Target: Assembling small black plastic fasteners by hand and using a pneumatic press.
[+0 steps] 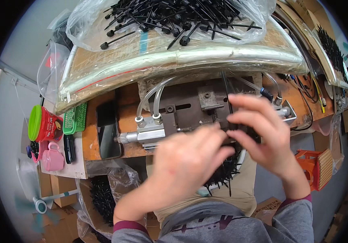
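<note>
1. We look down at a wooden workbench (91,135), with a dark metal fixture (188,91) directly in front of the seated person, probably so that both hands can meet over it.
2. The left hand (188,156) reaches across the fixture's near side. Its fingers are bent and bunched close together, but blur keeps us from telling whether they pinch anything.
3. The right hand (259,125) comes in from the other side, thumb and fingers curved with gaps between them. A thin black rod (225,83) stands at its fingertips, over the fixture; we cannot tell if they grip it. The curved fingers would suit steadying something so slender.
4. Metal cylinders flank the fixture, a left cylinder (151,133) and a right cylinder (284,111). Clear tubes (156,99) run to the left one, likely to feed it air.
5. On a raised shelf (86,65) beyond, a heap of black stemmed parts (178,18) lies on clear plastic, seemingly kept within arm's reach.
6. A cluster of spiky black pieces (222,174) sits at the person's lap, below the hands, perhaps to keep it close.
7. Left of the fixture lies a dark phone (108,131), then a green basket (76,118) and a pink mug (53,158), apparently set aside from the working spot.
</note>
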Tool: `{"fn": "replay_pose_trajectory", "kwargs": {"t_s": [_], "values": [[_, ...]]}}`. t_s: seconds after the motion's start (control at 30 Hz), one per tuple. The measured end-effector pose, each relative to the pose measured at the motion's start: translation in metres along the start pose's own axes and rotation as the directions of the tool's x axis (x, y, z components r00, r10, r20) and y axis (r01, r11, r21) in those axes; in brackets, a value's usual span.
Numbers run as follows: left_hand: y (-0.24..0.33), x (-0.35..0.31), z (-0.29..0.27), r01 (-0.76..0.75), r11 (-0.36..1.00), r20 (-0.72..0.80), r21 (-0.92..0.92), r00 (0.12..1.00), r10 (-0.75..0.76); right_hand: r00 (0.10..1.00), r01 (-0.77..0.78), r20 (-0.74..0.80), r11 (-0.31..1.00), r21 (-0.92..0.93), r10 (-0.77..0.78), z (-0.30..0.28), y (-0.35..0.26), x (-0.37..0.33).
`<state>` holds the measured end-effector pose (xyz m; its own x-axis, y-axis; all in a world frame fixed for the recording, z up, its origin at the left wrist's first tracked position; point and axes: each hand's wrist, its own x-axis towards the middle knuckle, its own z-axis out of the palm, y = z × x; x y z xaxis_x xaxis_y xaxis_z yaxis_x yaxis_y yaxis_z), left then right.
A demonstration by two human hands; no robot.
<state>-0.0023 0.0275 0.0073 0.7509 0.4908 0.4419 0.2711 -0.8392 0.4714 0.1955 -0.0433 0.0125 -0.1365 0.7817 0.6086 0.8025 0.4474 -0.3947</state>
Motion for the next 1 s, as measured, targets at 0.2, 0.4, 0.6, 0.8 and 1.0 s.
{"fn": "replay_pose_trajectory", "kwargs": {"t_s": [0.2, 0.4, 0.6, 0.8, 1.0], "values": [[-0.052, 0.093, -0.034, -0.142, 0.941, -0.346, 0.307, 0.904, 0.249, 0.977, -0.11, 0.167, 0.986, -0.123, 0.129, 0.022, -0.026, -0.051], [-0.076, 0.129, -0.024, 0.023, 0.945, -0.15, 0.326, 0.988, 0.028, 0.945, -0.081, 0.285, 0.962, -0.261, 0.157, 0.033, -0.024, -0.044], [-0.042, 0.097, -0.045, 0.03, 0.998, -0.203, -0.06, 0.978, -0.042, 0.955, -0.038, 0.278, 0.975, -0.221, 0.1, 0.023, -0.023, -0.032], [0.002, 0.015, -0.028, -0.01, 0.996, -0.207, -0.092, 0.978, -0.01, 0.975, -0.201, -0.061, 0.969, 0.142, 0.211, 0.003, 0.017, 0.051], [0.016, -0.034, 0.031, 0.025, 0.997, -0.061, 0.071, 0.998, -0.021, 0.987, -0.151, -0.123, 0.888, -0.435, 0.107, 0.024, 0.087, 0.125]]}}
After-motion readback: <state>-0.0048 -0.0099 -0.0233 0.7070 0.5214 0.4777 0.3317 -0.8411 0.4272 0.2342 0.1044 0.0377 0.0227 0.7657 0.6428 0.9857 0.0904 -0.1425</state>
